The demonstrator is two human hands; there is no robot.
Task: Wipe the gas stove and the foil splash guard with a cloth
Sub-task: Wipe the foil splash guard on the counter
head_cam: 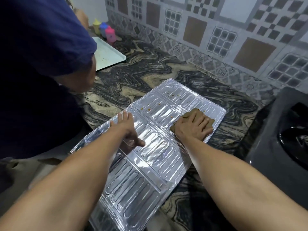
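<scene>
One foil splash guard (150,155) lies flat on the marbled counter (150,69), with its long ribbed panels running away from the person. One brown cloth (193,114) is on its far right panel. The right hand (194,126) presses flat on the cloth, fingers straight and spread a little; the cloth shows beyond the fingertips and beside the thumb. The left hand (127,127) rests on the guard's left part, fingers straight and close together, thumb pointing toward the right hand. Its fingertips reach the guard's left edge. A few small orange and green spots (150,108) are on the foil between the two hands' fingertips and beyond them.

One dark gas stove (280,130) stands to the right of the right hand, apart from the guard. Beyond the left fingers are one pale tray (108,55) and three small bottles: one yellow (96,25), one blue (103,28), one pink (110,35). A second person in a dark blue shirt (41,47) stands at the left.
</scene>
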